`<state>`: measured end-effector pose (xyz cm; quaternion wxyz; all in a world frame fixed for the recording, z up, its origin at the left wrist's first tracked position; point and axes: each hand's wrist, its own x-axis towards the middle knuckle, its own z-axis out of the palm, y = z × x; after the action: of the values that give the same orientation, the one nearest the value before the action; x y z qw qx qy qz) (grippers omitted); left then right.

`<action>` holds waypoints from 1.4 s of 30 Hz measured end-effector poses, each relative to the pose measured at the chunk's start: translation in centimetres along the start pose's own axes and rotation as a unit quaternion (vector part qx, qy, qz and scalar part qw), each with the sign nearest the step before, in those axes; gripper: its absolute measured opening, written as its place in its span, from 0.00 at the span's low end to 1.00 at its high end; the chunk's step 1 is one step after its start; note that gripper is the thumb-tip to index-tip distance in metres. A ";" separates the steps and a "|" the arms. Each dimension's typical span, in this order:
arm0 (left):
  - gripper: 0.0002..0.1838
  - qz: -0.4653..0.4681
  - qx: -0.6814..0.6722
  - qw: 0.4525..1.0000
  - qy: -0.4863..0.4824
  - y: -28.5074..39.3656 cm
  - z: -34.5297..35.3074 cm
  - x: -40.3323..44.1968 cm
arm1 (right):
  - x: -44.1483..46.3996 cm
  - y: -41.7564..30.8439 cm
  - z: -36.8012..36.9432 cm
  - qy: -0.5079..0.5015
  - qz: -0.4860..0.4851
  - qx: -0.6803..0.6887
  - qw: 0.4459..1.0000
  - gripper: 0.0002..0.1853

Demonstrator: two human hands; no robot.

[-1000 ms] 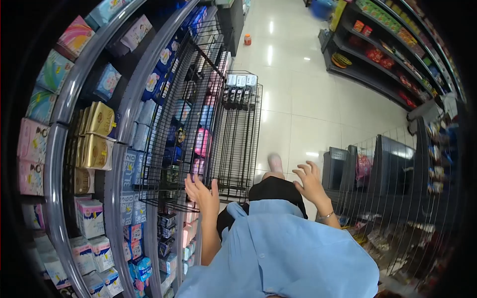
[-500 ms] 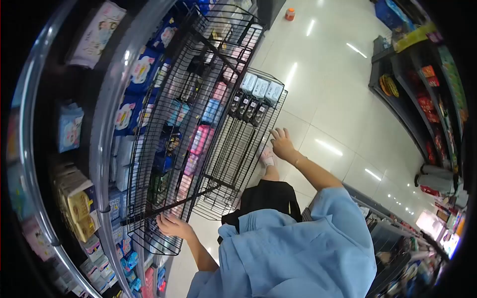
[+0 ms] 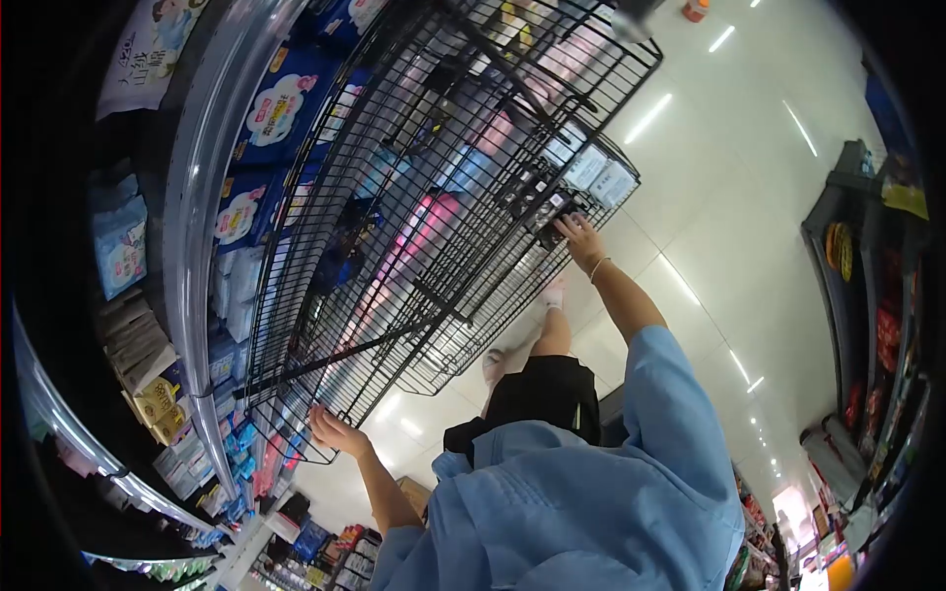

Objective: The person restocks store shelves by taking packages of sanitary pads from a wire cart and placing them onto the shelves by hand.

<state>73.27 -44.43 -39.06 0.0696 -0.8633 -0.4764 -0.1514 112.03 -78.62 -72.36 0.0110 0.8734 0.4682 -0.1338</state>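
Note:
A black wire basket rack (image 3: 394, 345) runs diagonally across the view, with a lower wire tray on its right side. My left hand (image 3: 335, 431) is closed on the rack's near end, its fingers at the wire rim. In the tray's far part stand several small dark packs (image 3: 537, 192), with pale blue-white packs (image 3: 598, 172) behind them. My right hand (image 3: 581, 242) reaches over the tray edge, its fingers bent onto the nearest dark pack; the fingertips are partly hidden against it. Pink and blue packs (image 3: 424, 222) show through the mesh.
Shelves with a clear rail (image 3: 202, 197) line the left, holding blue tissue packs (image 3: 276, 108) and other packets. Pale tiled floor (image 3: 709, 187) lies to the right, with an orange-capped jar (image 3: 696, 10) on it. A dark shelf unit (image 3: 838, 227) stands at the far right. My legs are below the tray.
My right hand has moved from beside the tray onto the dark packs. My left hand stays at the rack's near end. The view has shifted, and the rack appears larger and more tilted.

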 end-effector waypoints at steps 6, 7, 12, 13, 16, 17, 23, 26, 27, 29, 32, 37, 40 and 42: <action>0.20 -0.021 -0.024 0.999 -0.001 0.3 -0.1 -0.1 | -0.1 0.3 2.5 0.050 -0.062 -0.023 0.997 0.16; 0.19 -0.019 -0.026 0.999 -0.002 -0.1 0.0 -0.2 | -0.5 0.9 1.2 0.026 -0.118 -0.062 0.991 0.15; 0.18 0.002 -0.014 1.000 -0.001 -0.5 0.2 -0.2 | -1.8 -1.3 -6.1 0.042 -0.172 -0.001 0.984 0.13; 0.18 -0.005 -0.008 1.000 0.007 -0.3 0.2 -0.3 | -2.4 -2.3 -6.9 0.072 -0.168 0.043 0.982 0.12; 0.16 -0.038 -0.034 0.997 0.059 0.9 0.6 -0.7 | -4.6 -7.0 -10.9 0.123 -0.180 0.185 0.958 0.10; 0.19 -0.068 -0.019 0.996 0.046 1.5 0.1 -0.8 | -5.4 -8.7 -10.8 0.100 -0.200 0.241 0.944 0.10; 0.33 -0.037 -0.078 0.989 0.118 2.8 -3.7 -5.2 | -8.6 -22.7 -18.1 -0.030 -0.335 0.397 0.854 0.13; 0.30 -0.065 -0.104 0.988 0.097 -0.4 -6.4 -9.2 | -9.4 -30.7 -24.3 -0.073 -0.383 0.448 0.805 0.17; 0.35 -0.132 -0.131 0.981 0.053 -2.4 -6.4 -11.4 | -9.9 -33.4 -25.5 -0.138 -0.354 0.439 0.814 0.21; 0.36 -0.205 -0.198 0.955 0.080 -5.7 -7.5 -14.8 | -10.5 -39.0 -27.4 -0.173 -0.357 0.418 0.817 0.28; 0.45 -0.384 -0.466 0.795 0.058 -12.4 -6.5 -22.4 | -12.3 -48.4 -26.6 -0.138 -0.427 0.430 0.783 0.31; 0.57 -0.516 -0.658 0.533 0.129 -21.8 -11.7 -31.4 | -21.3 -65.0 -28.4 -0.203 -0.485 0.340 0.780 0.35; 0.57 -0.572 -0.588 0.532 0.210 -26.5 -14.2 -36.5 | -27.4 -72.6 -25.6 -0.201 -0.594 0.312 0.714 0.38; 0.53 -0.587 -0.596 0.457 0.301 -28.9 -17.4 -39.1 | -31.2 -77.2 -25.7 -0.209 -0.650 0.298 0.667 0.38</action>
<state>25.91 -64.80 -36.17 -0.4285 -0.1113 -0.6133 -0.6541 38.02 -56.97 -31.84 -0.2421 0.2534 0.8378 -0.4187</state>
